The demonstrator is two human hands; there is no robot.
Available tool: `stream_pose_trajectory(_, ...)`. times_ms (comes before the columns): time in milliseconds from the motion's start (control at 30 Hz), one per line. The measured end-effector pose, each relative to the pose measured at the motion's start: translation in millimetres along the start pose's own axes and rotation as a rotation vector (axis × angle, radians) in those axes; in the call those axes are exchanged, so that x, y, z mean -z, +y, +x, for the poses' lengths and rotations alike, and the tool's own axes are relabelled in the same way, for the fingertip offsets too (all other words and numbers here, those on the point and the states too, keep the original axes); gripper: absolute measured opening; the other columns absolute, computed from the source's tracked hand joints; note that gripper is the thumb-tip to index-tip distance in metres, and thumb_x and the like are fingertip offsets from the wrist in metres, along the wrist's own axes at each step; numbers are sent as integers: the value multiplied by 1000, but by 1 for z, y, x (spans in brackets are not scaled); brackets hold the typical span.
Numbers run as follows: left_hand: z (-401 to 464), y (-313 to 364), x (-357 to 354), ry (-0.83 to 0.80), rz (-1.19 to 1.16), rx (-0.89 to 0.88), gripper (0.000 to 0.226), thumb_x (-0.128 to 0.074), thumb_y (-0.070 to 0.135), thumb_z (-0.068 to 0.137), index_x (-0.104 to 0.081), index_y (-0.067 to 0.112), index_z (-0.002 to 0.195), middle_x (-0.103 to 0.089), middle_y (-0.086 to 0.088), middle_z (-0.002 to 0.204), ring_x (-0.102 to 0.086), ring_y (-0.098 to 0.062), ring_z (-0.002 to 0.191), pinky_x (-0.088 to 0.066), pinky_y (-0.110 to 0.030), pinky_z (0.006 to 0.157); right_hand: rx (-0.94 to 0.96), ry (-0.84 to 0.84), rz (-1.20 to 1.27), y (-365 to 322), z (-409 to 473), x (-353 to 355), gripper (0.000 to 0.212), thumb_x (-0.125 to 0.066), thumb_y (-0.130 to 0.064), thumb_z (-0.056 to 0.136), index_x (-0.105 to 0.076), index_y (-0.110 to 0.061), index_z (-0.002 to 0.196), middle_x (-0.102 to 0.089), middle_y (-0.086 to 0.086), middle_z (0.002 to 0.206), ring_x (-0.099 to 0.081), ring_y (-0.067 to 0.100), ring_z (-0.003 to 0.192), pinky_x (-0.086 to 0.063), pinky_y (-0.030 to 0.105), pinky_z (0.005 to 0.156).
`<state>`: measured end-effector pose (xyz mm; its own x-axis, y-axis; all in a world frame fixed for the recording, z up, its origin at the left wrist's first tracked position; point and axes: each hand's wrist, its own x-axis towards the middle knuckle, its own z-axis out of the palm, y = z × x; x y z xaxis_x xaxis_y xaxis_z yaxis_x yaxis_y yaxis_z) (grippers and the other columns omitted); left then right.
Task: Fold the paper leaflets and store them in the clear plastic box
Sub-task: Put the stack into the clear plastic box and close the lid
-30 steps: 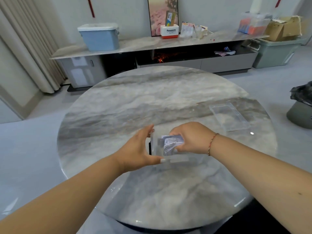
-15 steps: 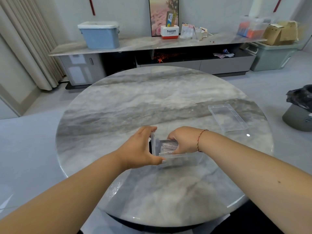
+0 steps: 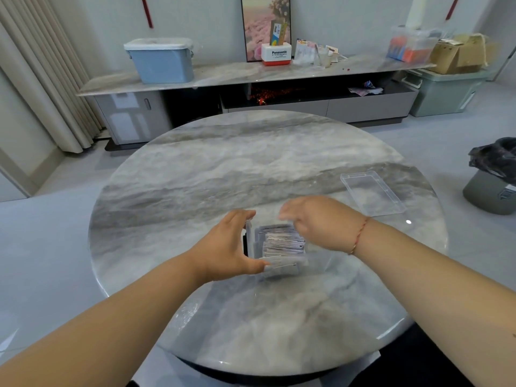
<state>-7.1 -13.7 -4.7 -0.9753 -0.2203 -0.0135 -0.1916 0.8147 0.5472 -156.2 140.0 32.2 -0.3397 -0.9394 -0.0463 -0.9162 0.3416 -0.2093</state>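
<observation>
Marble bench: clear plastic box (image 3: pixel 275 248) near centre, packed with folded leaflets (image 3: pixel 282 241). Left hand (image 3: pixel 229 247) grip wraps its left wall; right hand (image 3: pixel 315 222) blurred above, grip unclear. Lid (image 3: pixel 372 192) off, far right. Likely only closing remains.

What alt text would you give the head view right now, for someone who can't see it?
On a round marble table, the left hand grips the side of a clear plastic box holding folded paper leaflets, while the right hand hovers blurred just above them. The box's clear lid lies apart on the table, further right.
</observation>
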Motion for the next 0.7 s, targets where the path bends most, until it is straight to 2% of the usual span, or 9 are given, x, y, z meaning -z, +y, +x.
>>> stream_pose_trajectory(33, 0, -1, 0, 0, 0, 1, 106, -77, 59, 63, -21, 24, 147, -27, 10, 148, -33, -4, 129, -26, -14, 98, -71, 141, 95, 6, -7, 9, 32, -45, -6, 90, -65, -12, 115, -62, 4, 118, -56, 21, 109, -41, 28, 95)
stream_pose_trajectory(100, -1, -2, 0, 4, -3, 2, 107, -77, 60, 63, -21, 25, 147, -27, 11, 149, -33, -4, 130, -27, -15, 99, -289, 411, 191, 33, -15, 19, 23, -50, -10, 90, -69, -13, 103, -67, 2, 108, -59, 21, 100, -42, 25, 84)
stream_pose_trajectory(133, -1, -3, 0, 7, -6, 1, 107, -77, 60, 62, -21, 26, 147, -27, 11, 149, -33, -3, 130, -27, -15, 100, -417, 478, 183, 51, -17, 17, 18, -52, -13, 89, -69, -13, 95, -69, 4, 101, -61, 24, 93, -43, 27, 77)
stream_pose_trajectory(200, -1, -3, -1, 11, -14, -2, 106, -77, 61, 62, -21, 27, 146, -27, 12, 149, -33, -1, 128, -28, -15, 100, -668, 453, 131, 87, -21, 6, 15, -54, -19, 87, -65, -10, 91, -68, 10, 96, -61, 29, 86, -47, 30, 71)
stream_pose_trajectory(300, 1, -3, -1, 14, -33, -2, 106, -77, 62, 61, -22, 28, 146, -29, 13, 148, -35, 0, 126, -30, -16, 100, -905, 311, 65, 123, -29, -22, 36, -65, -35, 79, -63, -8, 103, -60, 13, 110, -55, 31, 104, -51, 36, 83)
stream_pose_trajectory(367, 2, -3, -1, 14, -42, -1, 106, -77, 62, 60, -23, 29, 145, -29, 13, 147, -35, 1, 126, -31, -17, 101, -934, 262, -7, 136, -29, -37, 40, -67, -39, 77, -62, -8, 102, -56, 14, 111, -51, 31, 109, -50, 36, 85)
stream_pose_trajectory(500, 4, -5, -1, 13, -53, -3, 105, -77, 61, 60, -23, 29, 145, -30, 13, 146, -36, 0, 125, -32, -18, 101, -911, 255, -48, 145, -26, -50, 24, -63, -21, 84, -62, -5, 102, -55, 15, 111, -51, 33, 106, -48, 35, 84)
stream_pose_trajectory(600, 5, -4, -2, 9, -61, -3, 106, -78, 61, 60, -23, 29, 145, -30, 13, 146, -36, -1, 126, -32, -20, 103, -884, 246, -116, 148, -28, -52, 20, -57, -14, 85, -64, -5, 102, -55, 14, 111, -51, 32, 106, -45, 34, 84)
stream_pose_trajectory(700, 4, -1, 0, -8, -96, 15, 107, -70, 70, 58, -22, 29, 146, -29, 13, 146, -34, -1, 128, -31, -22, 104, -843, 335, -130, 138, -27, -34, 15, -53, -12, 83, -66, -5, 82, -60, 14, 96, -57, 34, 95, -43, 30, 70)
